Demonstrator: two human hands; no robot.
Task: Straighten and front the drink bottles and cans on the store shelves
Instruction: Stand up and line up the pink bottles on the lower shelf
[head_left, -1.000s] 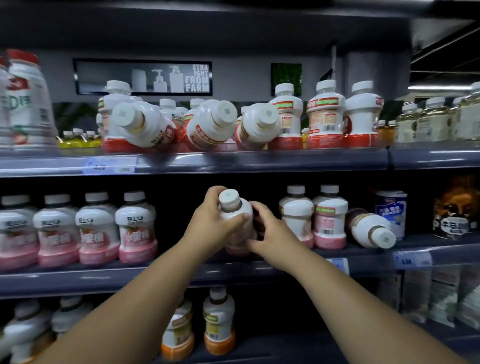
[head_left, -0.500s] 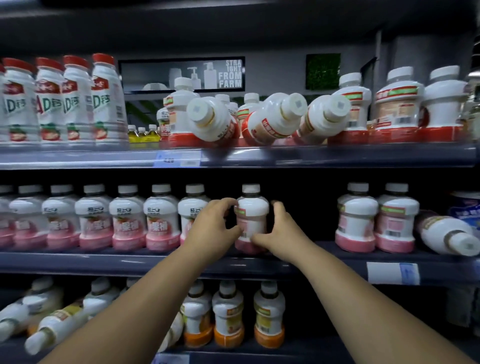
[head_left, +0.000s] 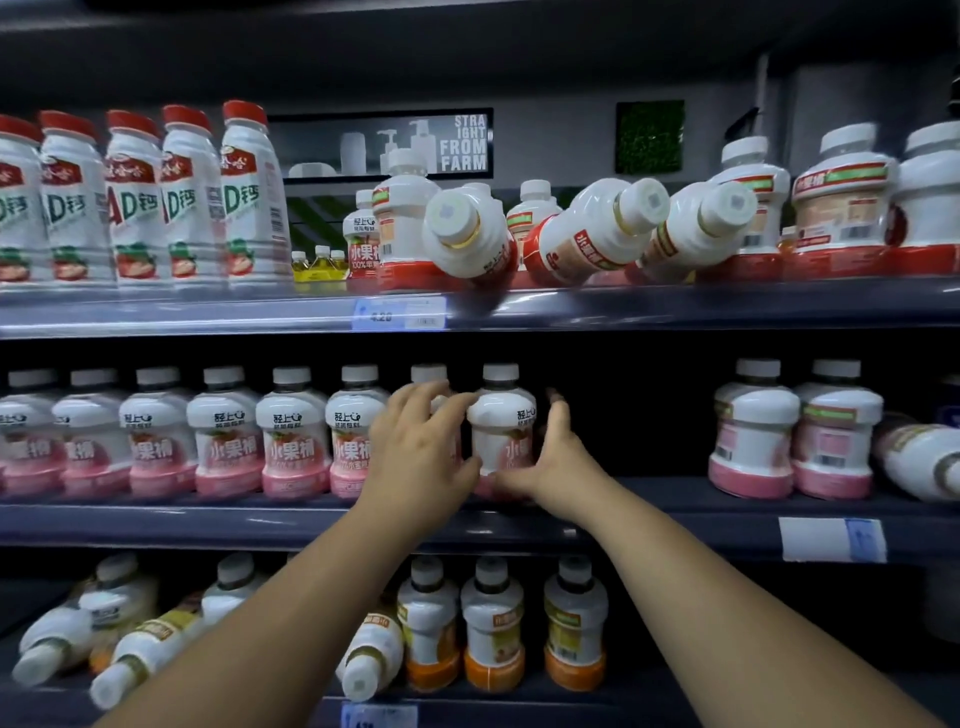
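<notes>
On the middle shelf (head_left: 675, 525), close to its front edge, a pink-based drink bottle (head_left: 503, 431) stands upright with its cap on. The left hand (head_left: 415, 462) curls round its left side, and the right hand (head_left: 553, 462) cups its right side with the thumb across the base. It sits at the right end of a row of matching bottles (head_left: 228, 436), and to its right the shelf runs bare up to two more upright pink bottles (head_left: 753, 431), with a toppled bottle (head_left: 919, 457) at the right edge.
</notes>
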